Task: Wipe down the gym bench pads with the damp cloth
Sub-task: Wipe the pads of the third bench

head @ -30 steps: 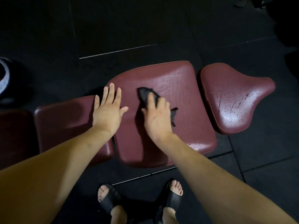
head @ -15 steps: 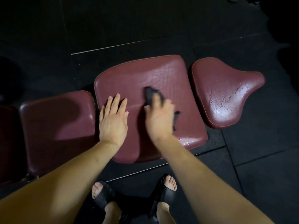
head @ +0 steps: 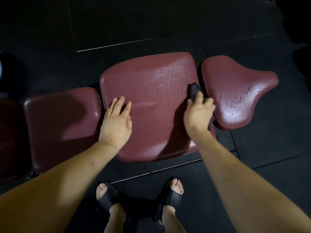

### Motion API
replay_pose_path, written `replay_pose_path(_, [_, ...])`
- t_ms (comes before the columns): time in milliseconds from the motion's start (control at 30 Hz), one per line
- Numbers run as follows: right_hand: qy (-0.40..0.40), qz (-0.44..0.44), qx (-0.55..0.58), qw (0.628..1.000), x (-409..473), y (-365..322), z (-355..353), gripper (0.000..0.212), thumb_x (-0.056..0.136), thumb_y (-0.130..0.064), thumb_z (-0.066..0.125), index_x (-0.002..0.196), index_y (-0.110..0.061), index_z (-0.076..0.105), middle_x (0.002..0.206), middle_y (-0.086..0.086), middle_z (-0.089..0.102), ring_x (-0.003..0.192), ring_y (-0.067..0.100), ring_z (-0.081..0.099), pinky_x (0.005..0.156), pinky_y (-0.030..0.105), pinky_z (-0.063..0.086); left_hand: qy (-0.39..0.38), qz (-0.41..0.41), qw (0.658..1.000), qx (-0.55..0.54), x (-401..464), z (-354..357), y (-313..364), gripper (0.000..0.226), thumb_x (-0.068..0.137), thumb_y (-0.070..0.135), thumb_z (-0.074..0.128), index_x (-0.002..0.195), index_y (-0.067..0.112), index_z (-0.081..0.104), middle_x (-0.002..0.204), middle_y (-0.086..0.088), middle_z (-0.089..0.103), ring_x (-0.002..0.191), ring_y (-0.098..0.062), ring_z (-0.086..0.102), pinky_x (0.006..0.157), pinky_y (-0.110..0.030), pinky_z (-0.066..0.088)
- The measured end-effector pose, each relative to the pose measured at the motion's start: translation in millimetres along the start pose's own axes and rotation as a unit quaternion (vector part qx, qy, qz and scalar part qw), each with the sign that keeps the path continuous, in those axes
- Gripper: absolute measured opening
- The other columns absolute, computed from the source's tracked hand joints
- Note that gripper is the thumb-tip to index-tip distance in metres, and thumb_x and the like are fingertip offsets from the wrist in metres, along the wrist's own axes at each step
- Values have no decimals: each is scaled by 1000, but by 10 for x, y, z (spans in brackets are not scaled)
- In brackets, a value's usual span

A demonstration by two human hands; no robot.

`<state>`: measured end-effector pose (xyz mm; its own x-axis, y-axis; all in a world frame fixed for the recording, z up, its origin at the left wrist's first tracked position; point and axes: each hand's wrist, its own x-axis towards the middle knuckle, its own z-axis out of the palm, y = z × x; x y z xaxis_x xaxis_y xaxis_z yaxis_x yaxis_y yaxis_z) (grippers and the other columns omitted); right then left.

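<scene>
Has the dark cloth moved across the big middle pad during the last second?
Yes. The cloth, under the right hand, slid from the middle of the large pad to its right edge, next to the saddle-shaped pad.

You're in a gym, pretty clearly. That's a weight bench in front of you, with maroon vinyl pads set in a row, the end one a flared seat pad with cracked, shiny upholstery. The floor is black rubber tile with visible seams, typical gym matting. Lighting's dim and everything around the bench is dark.
</scene>
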<state>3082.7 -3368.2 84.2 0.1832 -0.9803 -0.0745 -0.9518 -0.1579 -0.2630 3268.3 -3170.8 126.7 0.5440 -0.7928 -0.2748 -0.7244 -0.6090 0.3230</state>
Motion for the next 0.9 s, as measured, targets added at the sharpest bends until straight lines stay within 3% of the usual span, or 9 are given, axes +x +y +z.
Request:
replay_pose_path(133, [-13,-199,23,980,-732,-630,28,54,97,-36,59,142,-9,54,111,22,54,93,38,50,79,47,45,-15,15,999,23,-40,-54,-27,55,105,20,40,160,15,34,171,-5,16,159,-23,8,128,-46,18])
replay_pose_path(233, [-40,-336,35,940,-755,-601,-26,54,100,-39,51,146,-11,52,111,20,54,92,38,49,80,48,48,6,-15,999,45,-162,-49,-37,54,104,19,43,158,18,38,170,-4,20,158,-24,13,127,-48,20])
replay_pose_path(300, [-32,-334,23,942,-526,-285,-62,55,98,-42,46,144,-13,55,110,21,55,91,40,51,82,49,49,20,-46,998,44,-265,-37,-41,53,102,21,45,155,18,43,167,-4,28,155,-26,22,125,-48,25])
replay_pose_path(433, [-10,-188,35,982,-118,332,-103,53,98,-37,55,144,-10,55,112,29,54,95,49,52,88,55,46,7,-71,997,28,-441,-7,-61,54,103,24,42,157,18,40,165,-2,30,151,-25,28,123,-46,30])
replay_pose_path(567, [-10,-122,35,992,-286,99,-33,51,98,-32,58,141,-4,55,111,32,52,96,49,52,90,55,43,0,-80,997,-3,-588,7,-62,54,106,25,38,160,19,35,168,1,25,153,-23,26,125,-43,27])
replay_pose_path(667, [-26,-203,29,978,-816,-500,25,52,96,-37,52,138,-7,57,109,26,54,95,43,52,85,50,44,10,-98,995,-19,-746,-3,-74,53,106,24,39,159,19,36,166,1,31,150,-24,32,124,-40,26])
replay_pose_path(767, [-88,-383,36,919,-1353,-929,11,51,97,-36,53,140,-10,55,111,20,54,93,39,50,78,48,47,49,-118,991,-31,-912,-21,-193,53,101,22,40,152,13,48,157,-8,46,143,-30,44,120,-43,33])
replay_pose_path(833, [-99,-452,36,886,-1343,-895,-22,50,98,-36,54,140,-10,56,113,20,55,93,39,50,79,49,49,59,-133,989,-34,-1013,-30,-297,55,96,26,38,147,11,54,151,-12,52,139,-33,47,117,-46,37])
replay_pose_path(900, [-82,-452,25,888,-1099,-664,-45,50,97,-40,52,139,-12,59,113,20,58,92,40,53,82,48,49,53,-126,990,-32,-1082,-48,-351,54,96,26,39,145,10,56,149,-12,54,138,-33,47,117,-47,38])
